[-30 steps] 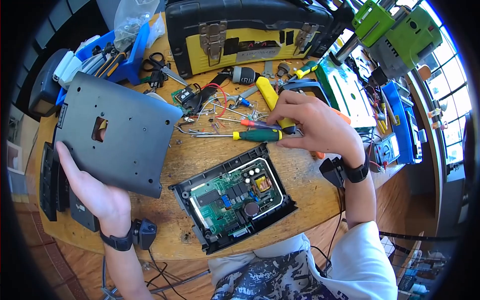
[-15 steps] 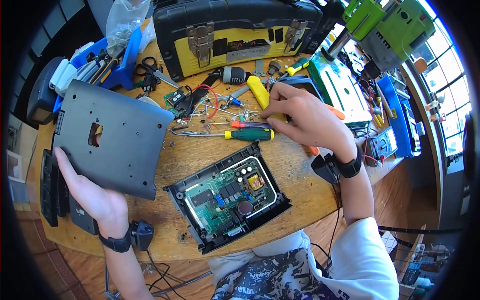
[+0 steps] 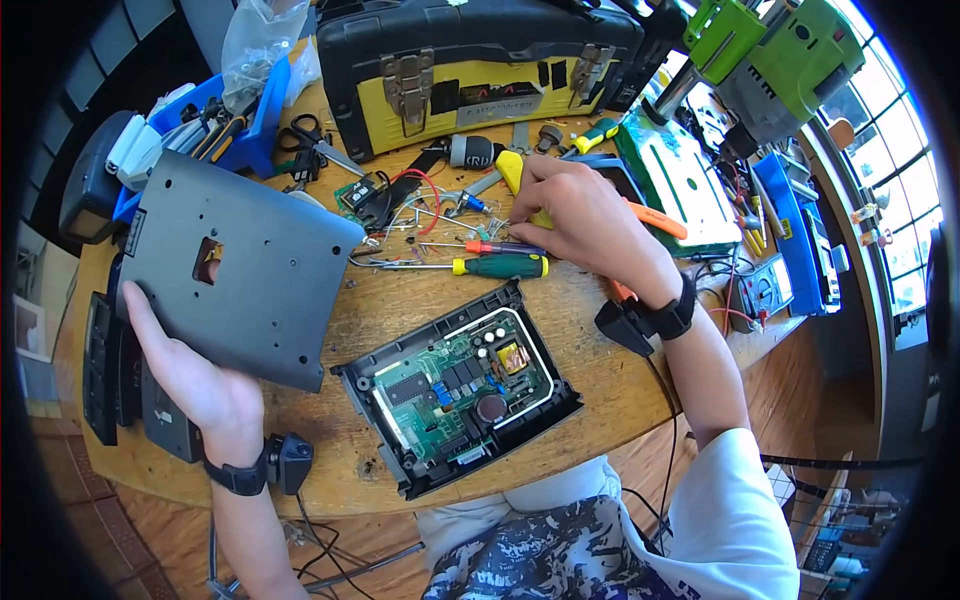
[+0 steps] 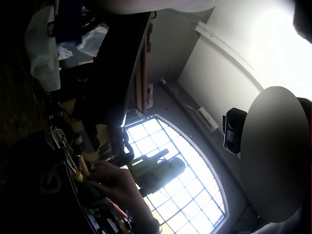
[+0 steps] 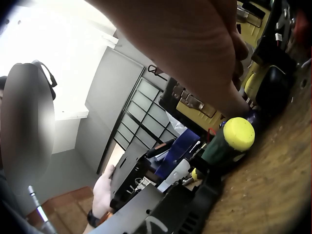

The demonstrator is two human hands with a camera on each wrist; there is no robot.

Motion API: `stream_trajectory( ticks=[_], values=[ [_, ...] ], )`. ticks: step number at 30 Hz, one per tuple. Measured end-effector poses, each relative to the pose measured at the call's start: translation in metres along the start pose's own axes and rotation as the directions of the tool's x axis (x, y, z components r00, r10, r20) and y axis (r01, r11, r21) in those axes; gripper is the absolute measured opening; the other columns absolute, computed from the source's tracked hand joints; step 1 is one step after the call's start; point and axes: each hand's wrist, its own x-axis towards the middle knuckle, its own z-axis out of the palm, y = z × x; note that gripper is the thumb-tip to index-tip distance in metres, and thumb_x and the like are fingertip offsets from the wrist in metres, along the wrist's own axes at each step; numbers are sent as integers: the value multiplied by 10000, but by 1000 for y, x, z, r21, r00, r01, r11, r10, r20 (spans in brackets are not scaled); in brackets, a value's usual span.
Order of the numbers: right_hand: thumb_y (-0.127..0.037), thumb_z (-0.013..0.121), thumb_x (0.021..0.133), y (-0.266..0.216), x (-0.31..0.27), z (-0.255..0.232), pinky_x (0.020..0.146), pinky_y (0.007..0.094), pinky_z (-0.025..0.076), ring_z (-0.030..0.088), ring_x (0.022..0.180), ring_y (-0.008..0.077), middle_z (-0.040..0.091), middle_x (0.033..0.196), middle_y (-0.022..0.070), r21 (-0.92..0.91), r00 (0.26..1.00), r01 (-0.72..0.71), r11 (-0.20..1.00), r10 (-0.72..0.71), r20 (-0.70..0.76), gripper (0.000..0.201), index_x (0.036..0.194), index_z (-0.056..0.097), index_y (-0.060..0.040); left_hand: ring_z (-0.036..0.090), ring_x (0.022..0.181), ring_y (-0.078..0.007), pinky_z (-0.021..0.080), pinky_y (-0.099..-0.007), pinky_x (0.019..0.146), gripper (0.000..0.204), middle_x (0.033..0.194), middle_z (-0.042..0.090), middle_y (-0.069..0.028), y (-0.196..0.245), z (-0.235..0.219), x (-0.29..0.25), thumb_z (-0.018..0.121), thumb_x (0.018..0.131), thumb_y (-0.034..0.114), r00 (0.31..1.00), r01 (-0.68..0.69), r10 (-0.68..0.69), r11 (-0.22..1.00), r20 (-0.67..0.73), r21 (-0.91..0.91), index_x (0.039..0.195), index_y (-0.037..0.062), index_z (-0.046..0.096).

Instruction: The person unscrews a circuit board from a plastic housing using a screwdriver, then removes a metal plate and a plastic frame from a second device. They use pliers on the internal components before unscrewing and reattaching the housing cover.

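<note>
My left hand [image 3: 205,390] grips a dark grey plastic cover [image 3: 250,290] by its near left edge. The thumb lies along that edge and the other fingers are behind the cover; one shows through its rectangular hole. My right hand [image 3: 590,220] reaches over the heap of small parts with bent fingers. Its fingertips are beside a yellow-handled tool [image 3: 508,168], just beyond a red screwdriver [image 3: 485,247] and a green-and-yellow screwdriver [image 3: 505,266]; whether they pinch anything I cannot tell. A green circuit board [image 3: 430,415] sits in an open black housing [image 3: 350,385] in front of me.
A black-and-yellow toolbox [image 3: 350,105] stands at the back. Scissors [image 3: 325,145] and a blue bin [image 3: 265,140] are at the left. A green drill press [image 3: 800,80], an orange-handled tool [image 3: 657,220] and a multimeter [image 3: 768,290] stand or lie at the right.
My right hand has moved left and farther back, from beside the green screwdriver's handle to the small parts by the yellow tool. My left hand keeps holding the cover, which shifts only slightly.
</note>
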Motion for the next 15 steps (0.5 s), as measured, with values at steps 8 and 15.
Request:
stream_trajectory(
  ticks=[8, 15],
  values=[
    [-154, 779, 898, 6, -2, -2, 843, 460, 569, 700, 943, 353, 655, 1005, 135, 57, 999, 10, 998, -7, -40, 134, 911, 754, -23, 627, 1252, -197, 491, -374, 1126, 548, 1402, 646, -65, -1, 3, -2, 487, 1173, 497, 1000, 12, -12, 1000, 8, 10, 1501, 64, 561],
    [-175, 767, 920, 8, -10, -15, 834, 459, 564, 694, 944, 347, 640, 1012, 126, -94, 999, -37, 995, 34, -33, 141, 922, 740, -37, 625, 1273, -215, 479, -391, 1151, 535, 1413, 654, -73, 0, 1, -1, 502, 1173, 476, 999, 17, -17, 1000, 28, -13, 1492, 53, 577]
  ],
)
